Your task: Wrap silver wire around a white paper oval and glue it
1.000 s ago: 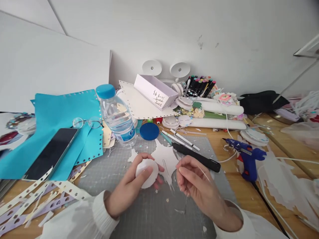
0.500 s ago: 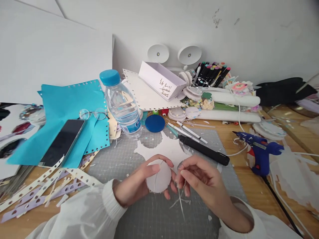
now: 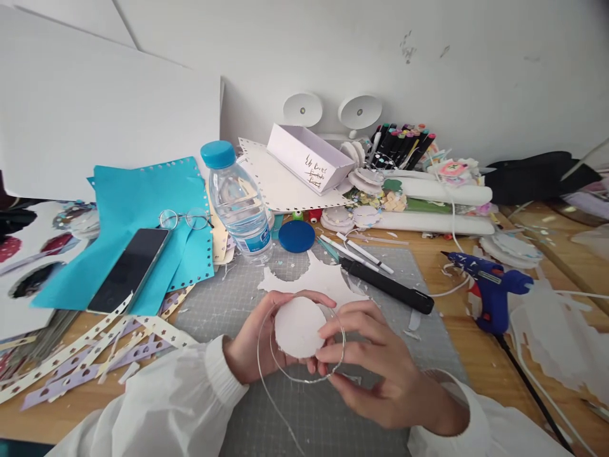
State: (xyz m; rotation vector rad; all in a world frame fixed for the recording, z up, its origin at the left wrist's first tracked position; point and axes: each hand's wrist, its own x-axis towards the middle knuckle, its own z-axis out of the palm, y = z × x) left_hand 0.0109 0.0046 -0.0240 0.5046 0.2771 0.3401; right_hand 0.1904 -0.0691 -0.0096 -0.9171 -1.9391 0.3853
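Item, left hand: grasping the white disc, fingers wrapped behind its upper edge and thumb side, face turned up toward my remote view. I take the disc as landmark.

Item, right hand: at the disc's right, fingers curved and parted, tips by its edge and among the wire. Whether they pinch the wire loop I cannot tell.

Item, wire loop: ringing the disc loosely, standing apart below its lower edge; a loose tail trails below.

Step in hand, by my judgement: fitting the loop about the disc. The next move, I judge, calls for a steady left hold and fine right-hand control of the thin wire.

Item, paper offcut: just behind the disc, scalloped, on the grey cutting mat.

Item, black cutter: beyond the disc, to its right.

Item, blue round piece: farther behind the disc.

Item, water bottle: behind and left of the disc.

Item, glue gun: well right of the disc.
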